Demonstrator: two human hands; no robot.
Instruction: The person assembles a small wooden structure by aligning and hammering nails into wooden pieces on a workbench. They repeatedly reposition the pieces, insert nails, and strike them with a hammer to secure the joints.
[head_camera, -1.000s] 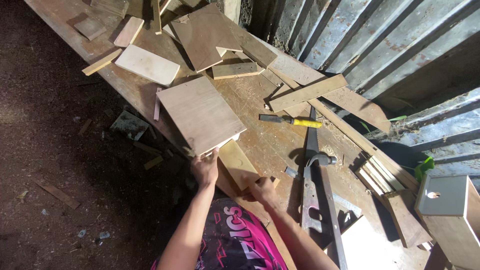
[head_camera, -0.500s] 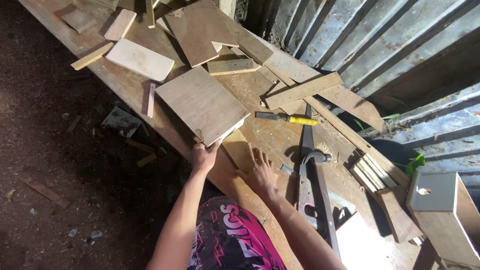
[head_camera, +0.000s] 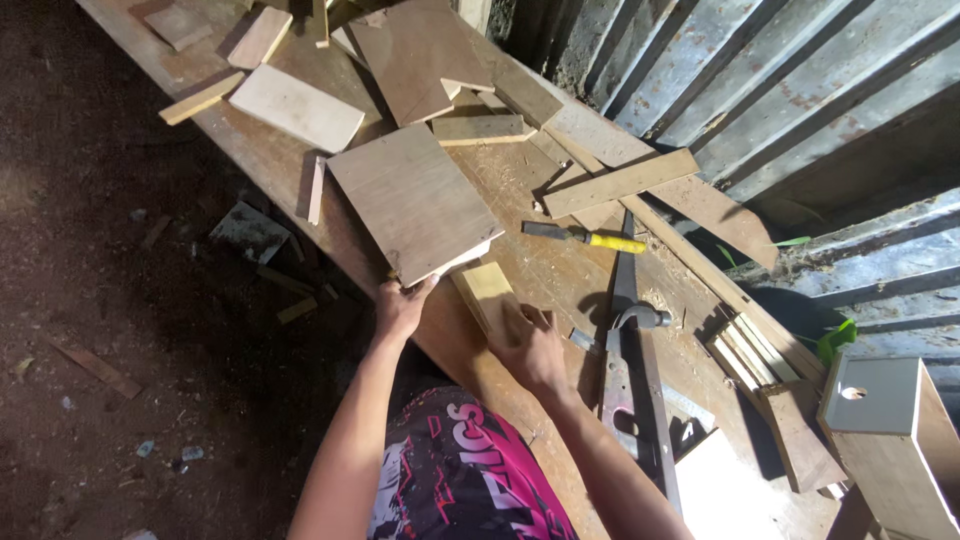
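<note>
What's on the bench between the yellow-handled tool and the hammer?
Head view: between the yellow-handled tool and the hammer lies only the dark metal bar on sawdusty workbench.

I am standing in a rough woodworking shop, more shed than room. In front of me runs a long, worn wooden workbench (head_camera: 560, 270), dusted with sawdust and crowded with plywood offcuts (head_camera: 415, 200) and short strips of timber (head_camera: 620, 182). Hand tools lie among them: a yellow-handled chisel (head_camera: 585, 236), a claw hammer (head_camera: 640, 316) and a long metal plane (head_camera: 635, 400). Behind the bench is a wall of corrugated metal sheeting (head_camera: 760, 90). The floor (head_camera: 120, 330) to my left is bare dark earth scattered with wood scraps. A small wooden box with a round hole (head_camera: 880, 440) sits at the bench's end.
</note>
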